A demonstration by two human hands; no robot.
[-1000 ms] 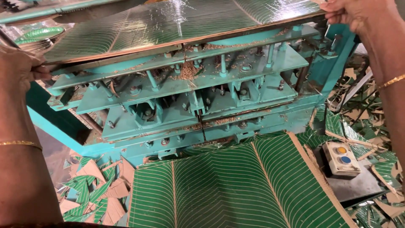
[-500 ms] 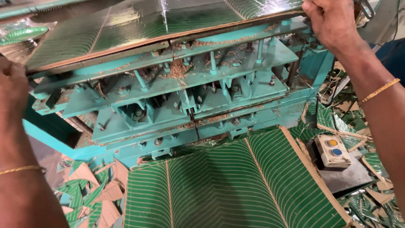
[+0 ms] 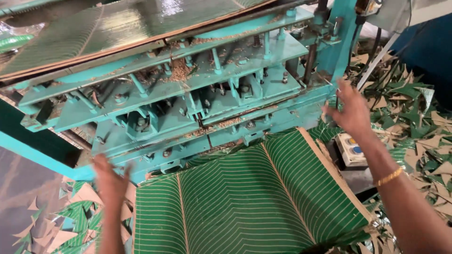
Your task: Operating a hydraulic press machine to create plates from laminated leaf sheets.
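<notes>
Before the teal press (image 3: 197, 94), your blurred left hand (image 3: 110, 181) and right hand (image 3: 351, 110) hover, fingers seemingly spread, empty, beside the green sheet (image 3: 245, 202).

Small factory / press workshop, prob. paper-plate making. Big teal steel die press (image 3: 188, 94) w/ bolts, springs and posts, dust and chaff on its plates. Green leaf-print laminated sheets (image 3: 245, 202) fed under it, another stack on top (image 3: 117, 33). Floor littered w/ green and brown offcuts (image 3: 414, 122). Push-button control box (image 3: 351, 148) beside the press.
</notes>
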